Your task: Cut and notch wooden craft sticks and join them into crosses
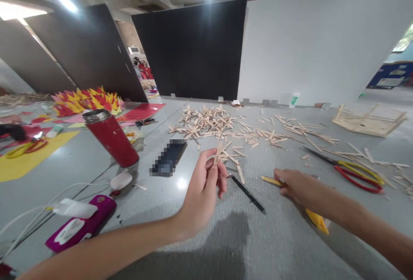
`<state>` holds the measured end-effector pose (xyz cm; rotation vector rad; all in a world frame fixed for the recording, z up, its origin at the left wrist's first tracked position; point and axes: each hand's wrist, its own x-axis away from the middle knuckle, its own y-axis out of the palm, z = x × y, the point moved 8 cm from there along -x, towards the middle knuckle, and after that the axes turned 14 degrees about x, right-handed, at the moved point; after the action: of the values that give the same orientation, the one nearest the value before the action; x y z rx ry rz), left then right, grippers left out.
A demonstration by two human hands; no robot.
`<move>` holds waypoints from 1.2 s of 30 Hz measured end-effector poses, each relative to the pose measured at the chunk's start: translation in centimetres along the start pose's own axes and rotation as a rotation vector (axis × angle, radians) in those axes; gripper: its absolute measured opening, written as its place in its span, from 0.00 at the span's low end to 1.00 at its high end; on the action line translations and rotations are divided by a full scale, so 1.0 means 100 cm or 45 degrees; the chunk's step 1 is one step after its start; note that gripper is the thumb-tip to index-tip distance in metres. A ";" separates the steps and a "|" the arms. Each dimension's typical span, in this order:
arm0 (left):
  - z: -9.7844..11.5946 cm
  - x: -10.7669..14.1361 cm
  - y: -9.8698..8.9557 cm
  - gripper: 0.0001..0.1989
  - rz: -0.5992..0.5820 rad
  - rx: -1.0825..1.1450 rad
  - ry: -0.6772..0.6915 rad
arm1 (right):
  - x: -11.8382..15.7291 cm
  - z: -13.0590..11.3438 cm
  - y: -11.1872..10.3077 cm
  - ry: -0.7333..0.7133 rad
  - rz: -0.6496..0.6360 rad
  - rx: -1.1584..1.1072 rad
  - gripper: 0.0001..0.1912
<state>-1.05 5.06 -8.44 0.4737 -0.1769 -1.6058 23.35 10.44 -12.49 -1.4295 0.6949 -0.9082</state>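
A small wooden craft stick [218,153] with a little rectangular mark or slot on it is pinched upright between the thumb and fingers of my left hand [206,181]. Over to the right, my right hand [292,185] is closed on a thin yellow tool [271,180] near the tabletop; most of it is hidden under the fingers. A yellow piece [318,221] shows below my right wrist, and I cannot tell whether it belongs to that tool. Between my hands lies a black pen [248,195]. Loose craft sticks [206,123] are heaped beyond my left hand.
Scissors [358,172] lie right, near a stick-built frame [369,121]. At left are a phone [169,157], red flask [111,138], purple power strip [82,224] with cables, and red-yellow paper pieces [88,101]. Black [193,52] and white [316,47] panels stand behind.
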 end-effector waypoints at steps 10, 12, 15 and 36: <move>-0.031 0.023 0.027 0.11 -0.635 -0.514 -0.357 | 0.017 -0.082 -0.038 -0.191 0.178 -0.642 0.18; -0.031 0.029 0.030 0.09 -0.702 -0.545 -0.390 | 0.021 -0.092 -0.036 -0.188 0.061 -0.628 0.21; -0.032 0.036 0.031 0.12 -0.790 -0.628 -0.481 | 0.026 -0.098 -0.031 -0.194 -0.177 -0.798 0.22; -0.039 0.057 0.056 0.26 -1.132 0.093 -1.022 | 0.029 -0.114 0.001 -0.635 -0.718 -1.616 0.31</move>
<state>5.49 -0.46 -10.86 -0.1099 -0.7013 -2.6130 15.11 2.03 -12.81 -2.9589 0.4613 -0.4021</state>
